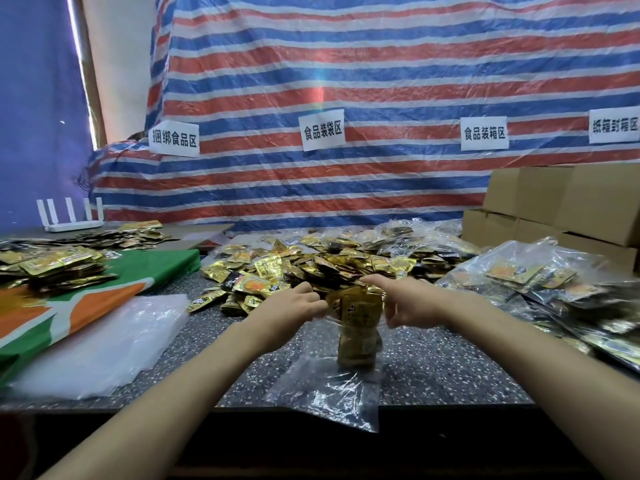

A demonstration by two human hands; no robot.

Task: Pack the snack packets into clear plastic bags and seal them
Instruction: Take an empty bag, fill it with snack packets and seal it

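We count four paper signs (322, 129), one router (74, 224) with five antennas (69, 207), two hands, left hand (294, 304) and right hand (412, 301), and snack packets (311, 265) beyond counting.

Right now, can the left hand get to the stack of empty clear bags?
Probably yes. The stack of empty bags lies just left of the left hand, with only bare tabletop between. But that hand has its grip on the part-filled bag, so it must let go first.
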